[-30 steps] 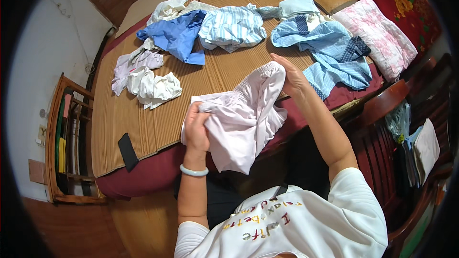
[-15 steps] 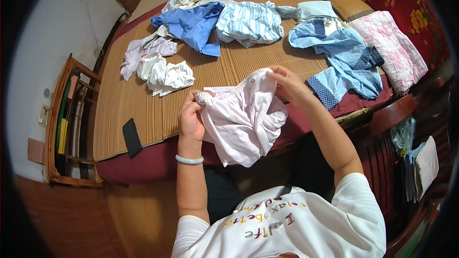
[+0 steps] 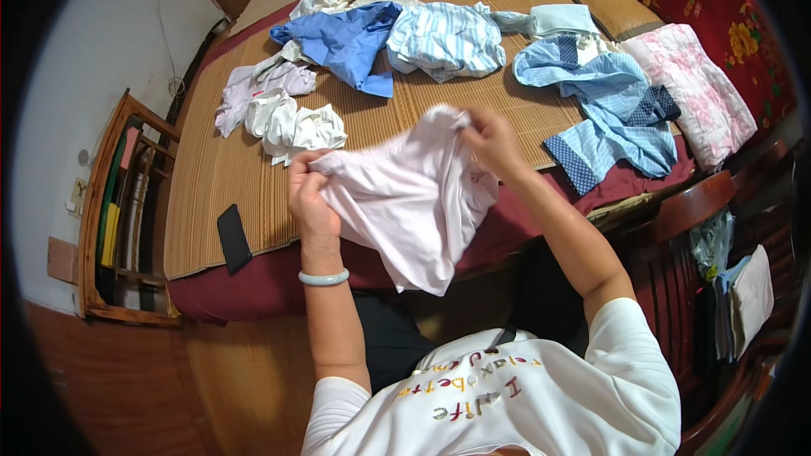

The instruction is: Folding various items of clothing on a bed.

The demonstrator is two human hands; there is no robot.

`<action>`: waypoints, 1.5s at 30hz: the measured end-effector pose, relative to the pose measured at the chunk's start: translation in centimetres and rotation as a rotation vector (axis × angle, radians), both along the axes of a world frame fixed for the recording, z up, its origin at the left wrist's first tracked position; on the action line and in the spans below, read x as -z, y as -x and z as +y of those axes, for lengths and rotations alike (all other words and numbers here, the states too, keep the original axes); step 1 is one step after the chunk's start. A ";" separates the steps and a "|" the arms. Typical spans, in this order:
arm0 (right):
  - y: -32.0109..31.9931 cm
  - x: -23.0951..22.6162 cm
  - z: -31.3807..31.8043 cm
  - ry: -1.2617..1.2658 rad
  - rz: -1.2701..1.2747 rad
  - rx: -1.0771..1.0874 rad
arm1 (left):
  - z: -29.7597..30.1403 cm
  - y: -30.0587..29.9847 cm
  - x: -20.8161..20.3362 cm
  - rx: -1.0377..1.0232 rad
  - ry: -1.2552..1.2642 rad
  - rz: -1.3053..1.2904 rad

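Observation:
A pale pink elastic-waisted garment, which looks like shorts (image 3: 405, 203), hangs between my two hands over the bed's near edge. My left hand (image 3: 312, 194) is closed on one end of its gathered waistband. The other end is pinched in my right hand (image 3: 492, 142), which is slightly blurred. Between them the waistband is stretched out, and the cloth drops in loose folds. Just beyond my left hand lies a crumpled white garment (image 3: 291, 128). Nearest my right hand on the bed is a light blue shirt (image 3: 604, 89) with dotted navy trim.
On the bamboo mat (image 3: 448, 105) lie a blue shirt (image 3: 355, 42), a striped garment (image 3: 445, 38) and a lilac garment (image 3: 253, 93). A black phone (image 3: 233, 239) rests at the near left edge. At right are a folded pink-patterned quilt (image 3: 693, 89) and a wooden chair (image 3: 693, 203).
My left hand has moved left and slightly up, and my right hand has shifted slightly left and up. The pink waistband is now pulled wider between them.

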State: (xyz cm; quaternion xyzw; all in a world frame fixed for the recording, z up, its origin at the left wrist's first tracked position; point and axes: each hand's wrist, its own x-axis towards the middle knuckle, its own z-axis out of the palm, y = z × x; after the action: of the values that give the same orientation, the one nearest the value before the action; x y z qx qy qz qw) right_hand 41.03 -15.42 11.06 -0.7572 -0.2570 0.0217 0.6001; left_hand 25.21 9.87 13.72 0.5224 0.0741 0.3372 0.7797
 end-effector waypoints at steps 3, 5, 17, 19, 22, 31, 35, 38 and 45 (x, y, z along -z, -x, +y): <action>-1.3 -4.8 -1.8 -0.374 -0.564 0.241 | 0.0 0.7 -2.2 -0.203 -0.145 -0.156; -1.7 -6.3 -3.2 -0.463 -0.761 0.231 | 0.6 1.3 -2.7 -0.290 -0.327 -0.255; -5.8 4.6 -5.9 -0.075 0.154 0.104 | 1.6 1.0 0.0 -0.046 -0.707 0.175; -5.0 3.7 -5.3 0.010 0.018 0.122 | 1.7 1.3 0.0 -0.042 -0.687 0.220; -2.1 -0.1 -4.6 0.099 -0.273 0.071 | 2.0 1.5 0.1 -0.030 -0.656 0.255; 1.2 -0.4 -2.8 0.485 -0.641 -0.171 | 1.0 1.5 -0.8 0.026 -0.860 0.298; 2.0 -0.1 -1.7 0.452 -0.728 -0.160 | -0.4 0.9 -0.6 -0.243 -1.077 0.360; 3.1 0.0 -0.7 0.298 -0.787 -0.210 | -2.4 0.0 -0.8 -0.454 -1.495 0.266; 5.2 1.3 1.0 0.436 -0.803 -0.244 | -3.1 -1.1 1.9 -0.250 -1.562 0.481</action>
State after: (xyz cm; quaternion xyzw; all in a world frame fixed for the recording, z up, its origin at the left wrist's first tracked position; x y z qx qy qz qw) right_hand 35.79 -14.40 9.77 -0.7782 -0.5453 -0.1490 0.2736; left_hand 26.27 6.82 11.80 0.9596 0.0408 0.2550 0.1114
